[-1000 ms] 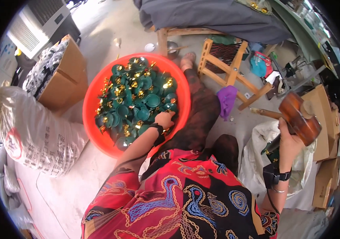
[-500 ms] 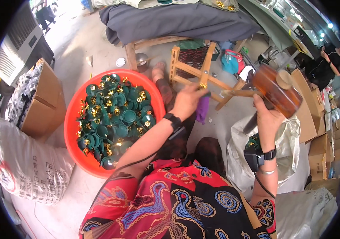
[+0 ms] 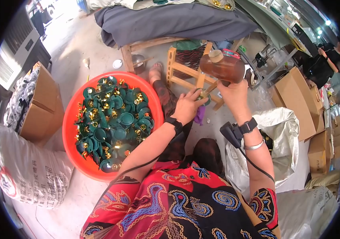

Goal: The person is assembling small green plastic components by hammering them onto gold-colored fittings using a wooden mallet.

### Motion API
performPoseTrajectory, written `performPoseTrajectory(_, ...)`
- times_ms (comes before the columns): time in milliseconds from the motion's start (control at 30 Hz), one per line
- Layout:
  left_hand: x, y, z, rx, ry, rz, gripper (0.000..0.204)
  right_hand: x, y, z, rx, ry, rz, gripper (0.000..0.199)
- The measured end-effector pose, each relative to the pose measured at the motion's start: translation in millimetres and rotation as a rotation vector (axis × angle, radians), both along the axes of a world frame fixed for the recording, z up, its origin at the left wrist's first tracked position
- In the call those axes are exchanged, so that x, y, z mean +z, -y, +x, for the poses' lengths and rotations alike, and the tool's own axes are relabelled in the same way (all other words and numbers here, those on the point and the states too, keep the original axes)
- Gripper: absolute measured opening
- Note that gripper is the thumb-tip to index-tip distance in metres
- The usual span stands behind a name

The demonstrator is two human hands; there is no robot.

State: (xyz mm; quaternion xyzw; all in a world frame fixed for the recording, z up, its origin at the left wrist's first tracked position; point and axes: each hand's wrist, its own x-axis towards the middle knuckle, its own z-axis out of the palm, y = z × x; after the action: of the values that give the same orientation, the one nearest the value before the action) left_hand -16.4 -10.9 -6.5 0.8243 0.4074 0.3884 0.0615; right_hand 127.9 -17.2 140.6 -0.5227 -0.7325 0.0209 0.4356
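Observation:
My left hand (image 3: 188, 106) holds a small green cup (image 3: 202, 95) with a gold piece, raised in front of me. My right hand (image 3: 233, 93) grips a brown plastic bottle (image 3: 222, 67), tipped sideways with its nozzle pointing down at the cup. A big red basin (image 3: 71, 131) to my left is full of several green cups with gold centres (image 3: 112, 117). A black device is strapped to my right wrist (image 3: 233, 132), with a cable running down my forearm.
A wooden stool (image 3: 186, 71) stands ahead, a grey cloth-covered bench (image 3: 170, 22) behind it. A cardboard box (image 3: 40, 105) and a white sack (image 3: 26, 171) lie left. A white bag (image 3: 281, 135) and boxes (image 3: 297, 99) sit right. A person (image 3: 321, 59) stands far right.
My left hand left the basin and came up to the middle with a green cup. My right hand swung the bottle leftward and tipped it over the cup.

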Motion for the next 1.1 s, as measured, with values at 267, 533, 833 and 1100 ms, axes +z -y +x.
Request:
performPoseTrajectory(267, 30, -3, 26, 0.058, 0.539, -0.282, 0.023, 3, -4, -8, 0.08, -0.012, 0.045, 0.016)
performPoseTrajectory(533, 14, -19, 24, 0.03, 0.453, -0.273, 0.019, 112, 22, 25, -0.091, 0.104, 0.083, 0.03)
performPoseTrajectory(833, 10, -32, 3, 0.082, 0.426, -0.215, 0.02, 78, -2, 15, -0.08, 0.414, -0.079, 0.021)
performPoseTrajectory(1100, 27, -2, 40, -0.049, 0.431, -0.307, 0.024, 51, 17, 23, 0.136, -0.165, -0.343, 0.028)
